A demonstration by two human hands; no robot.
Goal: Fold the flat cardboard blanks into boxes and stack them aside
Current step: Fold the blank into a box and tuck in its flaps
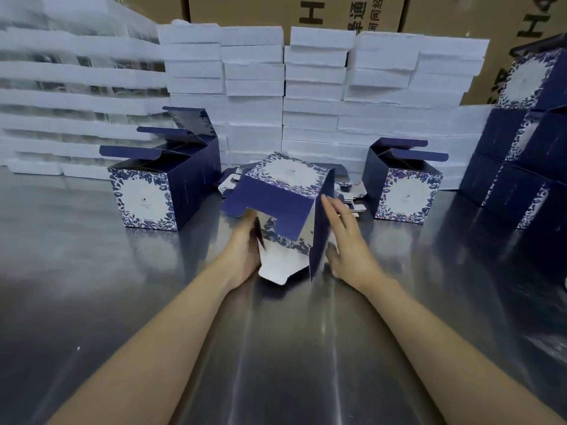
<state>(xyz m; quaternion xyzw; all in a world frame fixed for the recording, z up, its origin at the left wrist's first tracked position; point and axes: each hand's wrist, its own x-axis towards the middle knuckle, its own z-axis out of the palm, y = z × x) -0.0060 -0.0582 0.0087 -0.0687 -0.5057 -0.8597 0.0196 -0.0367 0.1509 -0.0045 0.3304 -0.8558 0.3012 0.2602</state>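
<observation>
A half-formed dark blue box [285,191] with a white floral panel lies tipped toward me at the centre of the steel table [92,302], its bottom flaps hanging loose. My left hand [245,256] grips the box's left side, fingers partly hidden behind a flap. My right hand [346,240] lies with straight fingers against the tall right flap [320,237]. Folded boxes with open lids stand to the left [153,191] and right [405,185]. Flat blanks [349,194] lie behind the held box.
A stack of finished blue boxes [527,161] rises at the far right. White foam blocks [276,87] are piled in rows along the back, with brown cartons [291,10] behind them.
</observation>
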